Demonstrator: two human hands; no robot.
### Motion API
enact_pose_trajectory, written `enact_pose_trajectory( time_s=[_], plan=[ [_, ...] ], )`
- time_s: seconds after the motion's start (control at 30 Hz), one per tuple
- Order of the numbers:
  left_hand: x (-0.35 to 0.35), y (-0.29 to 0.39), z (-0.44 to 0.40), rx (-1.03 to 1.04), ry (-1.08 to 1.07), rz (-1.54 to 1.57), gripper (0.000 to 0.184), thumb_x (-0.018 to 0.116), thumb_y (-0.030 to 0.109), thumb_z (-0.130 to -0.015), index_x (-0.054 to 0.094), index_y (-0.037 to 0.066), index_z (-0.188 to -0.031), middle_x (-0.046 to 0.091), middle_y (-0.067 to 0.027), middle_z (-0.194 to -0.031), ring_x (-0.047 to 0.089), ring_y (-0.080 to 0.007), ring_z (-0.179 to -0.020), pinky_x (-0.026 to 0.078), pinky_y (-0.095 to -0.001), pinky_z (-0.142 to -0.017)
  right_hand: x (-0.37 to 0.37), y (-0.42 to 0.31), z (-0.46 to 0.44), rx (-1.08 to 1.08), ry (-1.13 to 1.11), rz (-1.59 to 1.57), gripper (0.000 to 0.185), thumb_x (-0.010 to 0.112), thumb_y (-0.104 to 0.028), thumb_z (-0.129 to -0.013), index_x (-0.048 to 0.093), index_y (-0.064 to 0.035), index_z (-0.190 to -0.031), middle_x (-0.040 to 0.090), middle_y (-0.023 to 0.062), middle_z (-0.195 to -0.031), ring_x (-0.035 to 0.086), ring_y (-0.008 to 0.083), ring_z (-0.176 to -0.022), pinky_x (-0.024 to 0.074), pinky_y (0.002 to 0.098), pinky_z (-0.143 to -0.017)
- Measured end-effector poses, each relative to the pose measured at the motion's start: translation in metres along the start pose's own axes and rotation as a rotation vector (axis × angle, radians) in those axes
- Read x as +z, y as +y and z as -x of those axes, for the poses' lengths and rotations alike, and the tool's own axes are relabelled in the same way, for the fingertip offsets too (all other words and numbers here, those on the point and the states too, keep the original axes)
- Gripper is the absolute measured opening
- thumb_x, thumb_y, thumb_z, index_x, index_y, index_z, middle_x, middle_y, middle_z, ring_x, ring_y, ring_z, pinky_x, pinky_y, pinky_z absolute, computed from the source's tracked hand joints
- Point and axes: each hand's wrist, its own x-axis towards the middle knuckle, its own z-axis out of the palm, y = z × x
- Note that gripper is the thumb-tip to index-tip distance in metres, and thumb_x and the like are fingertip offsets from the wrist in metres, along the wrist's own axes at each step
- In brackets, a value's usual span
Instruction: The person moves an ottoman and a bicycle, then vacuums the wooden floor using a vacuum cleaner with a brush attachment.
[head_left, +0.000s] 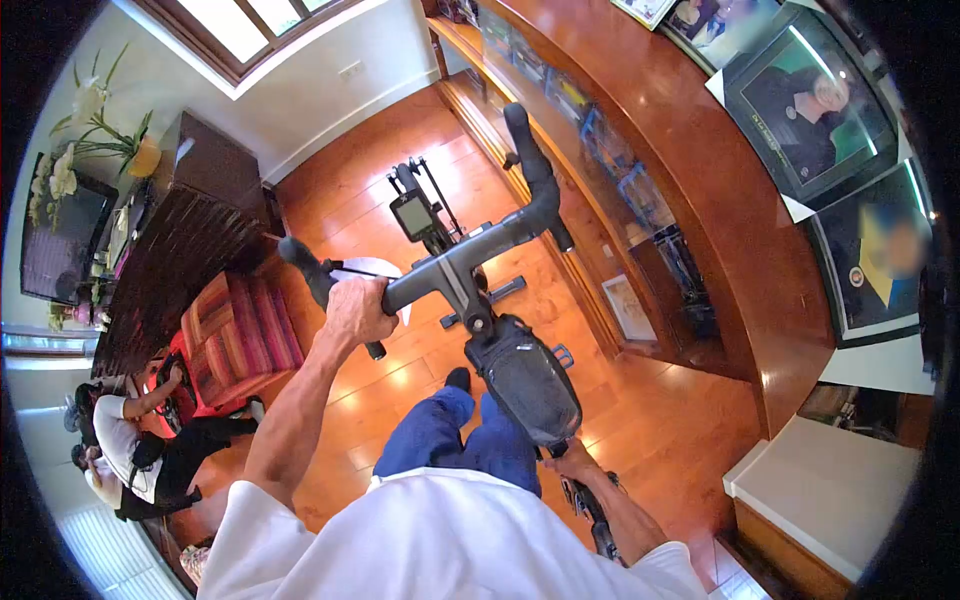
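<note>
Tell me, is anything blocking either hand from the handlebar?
Nothing visible blocks the left hand: it is on the handlebar. From the right hand, the black bag lies across the straight line to the handlebar's middle, as this view shows it. What that hand holds is mostly hidden.

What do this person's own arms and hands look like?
The white sleeves are loose and short; the forearms are bare. The left hand wears no glove, and no watch shows at its wrist. The right hand is partly hidden; its visible part is bare.
</note>
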Motion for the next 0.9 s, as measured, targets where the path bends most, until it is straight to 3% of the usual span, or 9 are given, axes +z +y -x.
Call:
enact_pose_trajectory(
  time_s=[0.17, 0.23, 0.43, 0.9],
  plan=[
    [-0.001, 0.006, 0.015, -0.024, 0.01, -0.041, 0.029, 0.07, 0.023, -0.062, 0.07, 0.004, -0.084, 0.067, -0.0209, -0.068, 0.068, -0.0396, -0.067, 0.055, -0.0496, -0.067, -0.002, 0.003, 0.009, 0.134, 0.04, 0.105, 0.042, 0.082, -0.012, -0.076, 0.061, -0.0065, -0.112, 0.059, 0.0042, -0.062, 0.057, 0.014, -0.049, 0.0484, 0.0318, -0.044],
    [-0.005, 0.011, 0.021, -0.041, -0.008, -0.031, 0.029, 0.071, 0.023, -0.062, 0.07, 0.003, -0.083, 0.066, -0.0213, -0.067, 0.068, -0.0402, -0.066, 0.055, -0.0495, -0.066, -0.007, 0.02, 0.006, 0.183, -0.05, 0.107, 0.059, 0.08, -0.007, -0.08, 0.049, -0.0044, -0.13, 0.058, 0.0028, -0.066, 0.055, 0.0117, -0.052, 0.0457, 0.0279, -0.045],
    [-0.003, 0.015, 0.046, -0.01, 0.032, -0.016, 0.025, 0.072, 0.023, -0.061, 0.066, 0.004, -0.077, 0.065, -0.0187, -0.064, 0.068, -0.0378, -0.064, 0.054, -0.0483, -0.063, -0.009, 0.049, 0.024, 0.166, -0.01, 0.162, 0.042, 0.076, -0.005, -0.079, 0.058, -0.0044, -0.117, 0.058, 0.0035, -0.066, 0.056, 0.0113, -0.052, 0.0464, 0.028, -0.045],
    [0.003, 0.033, 0.061, -0.02, 0.042, -0.042, 0.027, 0.073, 0.025, -0.062, 0.068, 0.005, -0.08, 0.067, -0.0186, -0.067, 0.069, -0.0373, -0.066, 0.055, -0.0482, -0.065, -0.018, 0.065, 0.019, 0.127, -0.005, 0.315, 0.043, 0.077, -0.008, -0.077, 0.058, -0.0027, -0.115, 0.063, 0.0063, -0.071, 0.059, 0.0142, -0.054, 0.0487, 0.0298, -0.046]
  ],
)
